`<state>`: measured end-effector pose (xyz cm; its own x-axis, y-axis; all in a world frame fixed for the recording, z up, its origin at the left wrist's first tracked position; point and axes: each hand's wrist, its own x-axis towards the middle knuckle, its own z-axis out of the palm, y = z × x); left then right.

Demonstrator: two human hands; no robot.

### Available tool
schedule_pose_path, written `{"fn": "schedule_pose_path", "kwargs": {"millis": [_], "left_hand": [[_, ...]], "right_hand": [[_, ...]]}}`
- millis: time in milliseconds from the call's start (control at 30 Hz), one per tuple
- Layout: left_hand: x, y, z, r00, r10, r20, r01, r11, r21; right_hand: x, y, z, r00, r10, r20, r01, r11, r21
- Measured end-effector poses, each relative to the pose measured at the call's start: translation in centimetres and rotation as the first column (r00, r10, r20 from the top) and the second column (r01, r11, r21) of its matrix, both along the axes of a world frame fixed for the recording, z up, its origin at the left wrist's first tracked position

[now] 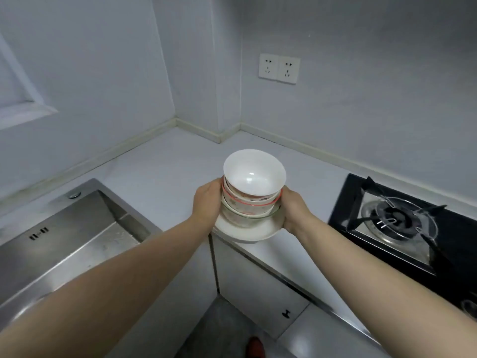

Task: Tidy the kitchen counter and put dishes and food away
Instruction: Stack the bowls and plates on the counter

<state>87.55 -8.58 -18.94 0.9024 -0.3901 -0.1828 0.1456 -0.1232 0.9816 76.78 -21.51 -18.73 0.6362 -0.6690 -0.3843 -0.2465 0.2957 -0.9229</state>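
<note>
Your left hand (pixel 207 202) and right hand (pixel 294 211) curl round opposite sides of the bowls (pixel 254 177) stacked on a plate (pixel 247 232), holding them at the counter (pixel 167 164) edge, between sink (pixel 77 241) and stove (pixel 402 223). The red-rimmed bowls' pattern is too blurred to read.

Cool, even, bluish light comes from above me. A small glare glints atop the stack of bowls (pixel 254 177); the steel sink (pixel 64 244) gleams dully. Shadows are soft, edges bow outward, and everything looks slightly blurred.
</note>
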Motion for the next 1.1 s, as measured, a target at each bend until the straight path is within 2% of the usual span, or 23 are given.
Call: {"fn": "schedule_pose_path", "kwargs": {"millis": [233, 367, 667, 1100], "left_hand": [[8.7, -5.3, 1.2, 0.992, 0.081, 0.094, -0.087, 0.995, 0.055], [13.1, -7.7, 1.4, 0.989, 0.103, 0.104, -0.11, 0.992, 0.06], [23.5, -8.6, -0.8, 0.985, 0.095, 0.143, -0.12, 0.977, 0.174], [37.0, -7.4, -5.2, 0.986, 0.085, 0.144, -0.115, 0.972, 0.207]], "right_hand": [[10.2, -6.4, 0.2, 0.988, 0.152, 0.025, -0.152, 0.988, -0.008], [15.5, -9.3, 0.3, 0.982, 0.187, 0.022, -0.186, 0.982, -0.011], [27.1, -11.0, -1.9, 0.981, 0.192, -0.023, -0.191, 0.98, 0.052], [41.1, -9.9, -6.3, 0.974, 0.173, -0.146, -0.164, 0.984, 0.072]]}}
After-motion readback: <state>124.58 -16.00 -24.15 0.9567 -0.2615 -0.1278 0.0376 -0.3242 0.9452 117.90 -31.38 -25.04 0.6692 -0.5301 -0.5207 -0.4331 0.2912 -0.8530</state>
